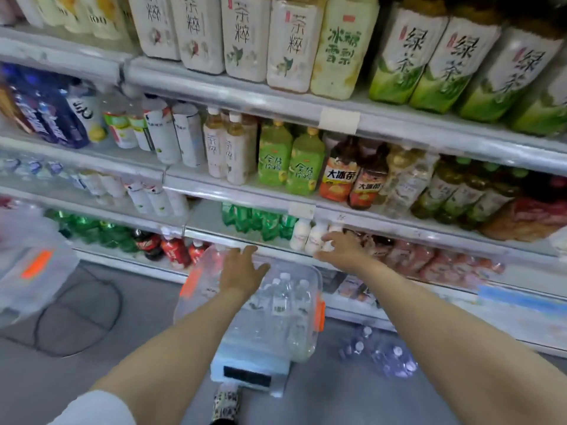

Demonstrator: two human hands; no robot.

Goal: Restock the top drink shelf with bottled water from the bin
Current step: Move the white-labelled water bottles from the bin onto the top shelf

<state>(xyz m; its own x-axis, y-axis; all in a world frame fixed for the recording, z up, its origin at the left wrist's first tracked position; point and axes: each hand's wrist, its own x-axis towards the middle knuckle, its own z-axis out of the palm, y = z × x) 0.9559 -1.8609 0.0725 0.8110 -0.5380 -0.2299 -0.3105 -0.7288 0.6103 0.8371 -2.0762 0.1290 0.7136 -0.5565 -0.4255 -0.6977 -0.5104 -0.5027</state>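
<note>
A clear plastic bin (316, 289) with orange latches stands on a pale blue stool, filled with several bottled waters (280, 297). Its clear lid (198, 280) leans up at the bin's left side. My left hand (242, 269) hovers over the bin's left part, fingers spread, holding nothing. My right hand (345, 250) reaches out above the bin's far right corner, in front of the low shelf with small white bottles (308, 237); its fingers are apart and empty. The top drink shelf (276, 96) carries large tea bottles across the upper frame.
A multi-tier drink cooler fills the view. A pack of water bottles (383, 354) lies on the floor right of the stool. Another clear bin (30, 271) with an orange label sits at the left. A dark mat (79, 314) covers the floor. My shoe (225, 403) shows below the stool.
</note>
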